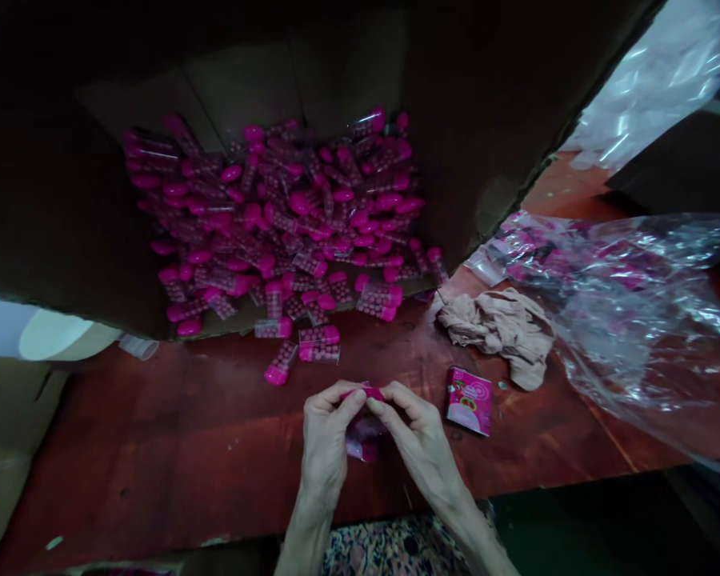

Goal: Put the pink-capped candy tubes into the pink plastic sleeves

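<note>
My left hand (pixel 329 420) and my right hand (pixel 417 428) meet near the table's front edge, thumbs and fingertips pinched on a small pink wrapper (pixel 363 450). Part of the wrapper hangs below the fingers, and its upper part is mostly covered by them. Beyond my hands lie a few clear tubes with pink caps and small balls inside, one of them a loose tube (pixel 281 362). Right of my hands a flat pink printed packet (pixel 469 402) rests on the red-brown table (pixel 216 424).
A large cardboard box (pixel 468 144) on its side holds a heap of pink-capped tubes (pixel 288 208). A crumpled beige cloth (pixel 504 328) and a clear plastic bag (pixel 648 320) with pink pieces lie to the right. A pale bowl (pixel 66 334) sits at the left.
</note>
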Demonstrator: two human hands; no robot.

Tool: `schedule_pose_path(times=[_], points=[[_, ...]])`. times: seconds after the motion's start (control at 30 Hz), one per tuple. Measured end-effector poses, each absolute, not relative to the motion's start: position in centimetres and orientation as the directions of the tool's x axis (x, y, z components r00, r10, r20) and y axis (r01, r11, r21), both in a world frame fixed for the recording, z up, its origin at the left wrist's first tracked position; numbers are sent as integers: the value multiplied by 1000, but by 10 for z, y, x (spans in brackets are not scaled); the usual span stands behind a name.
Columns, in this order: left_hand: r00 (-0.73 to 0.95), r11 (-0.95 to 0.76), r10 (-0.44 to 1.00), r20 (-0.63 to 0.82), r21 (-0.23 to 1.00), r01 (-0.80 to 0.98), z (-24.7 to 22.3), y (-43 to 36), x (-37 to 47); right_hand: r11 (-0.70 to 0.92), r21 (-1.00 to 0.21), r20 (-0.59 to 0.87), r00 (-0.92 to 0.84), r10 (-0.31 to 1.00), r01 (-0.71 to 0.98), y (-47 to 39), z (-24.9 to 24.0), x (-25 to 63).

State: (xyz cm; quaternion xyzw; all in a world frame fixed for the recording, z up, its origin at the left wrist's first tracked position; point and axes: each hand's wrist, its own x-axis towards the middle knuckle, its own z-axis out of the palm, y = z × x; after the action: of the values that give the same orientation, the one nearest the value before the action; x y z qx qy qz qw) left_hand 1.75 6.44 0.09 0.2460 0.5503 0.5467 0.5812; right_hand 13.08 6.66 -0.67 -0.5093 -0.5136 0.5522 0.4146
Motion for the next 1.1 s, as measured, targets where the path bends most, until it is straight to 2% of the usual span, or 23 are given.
schedule_pose_path(times=[0.13, 0.3, 0.43, 0.57, 0.7, 0.83, 1.0, 1.1], points=[[-328, 266, 805, -494, 795, -546, -5, 66, 18, -170, -980, -185, -159, 970, 104, 64, -6, 124], [-389, 227, 752, -532, 763, -605, -9, 66, 9, -165, -982, -181, -192, 965, 94, 61, -10, 114], [-376, 222, 760, -530, 756, -616, -10, 66, 0, -66, -981, -106, -223, 969, 181, 62, -12, 109], [-322, 241, 793, -517, 752, -613, -8, 61, -5, 116, -948, 51, -218, 975, 298, 67, -15, 104], [-339, 246, 786, -517, 765, -595, -7, 57, -8, 214, -918, 143, -225, 964, 333, 71, -19, 101], [-442, 189, 725, -529, 769, -610, -7, 57, -14, 204, -926, 122, -259, 958, 318, 74, -21, 96], [-458, 127, 706, -539, 733, -668, -6, 55, -23, 115, -953, 28, -297, 954, 279, 76, -19, 89], [-460, 100, 677, -575, 691, -716, -6, 55, -28, 185, -938, 80, -338, 938, 293, 76, -15, 90]])
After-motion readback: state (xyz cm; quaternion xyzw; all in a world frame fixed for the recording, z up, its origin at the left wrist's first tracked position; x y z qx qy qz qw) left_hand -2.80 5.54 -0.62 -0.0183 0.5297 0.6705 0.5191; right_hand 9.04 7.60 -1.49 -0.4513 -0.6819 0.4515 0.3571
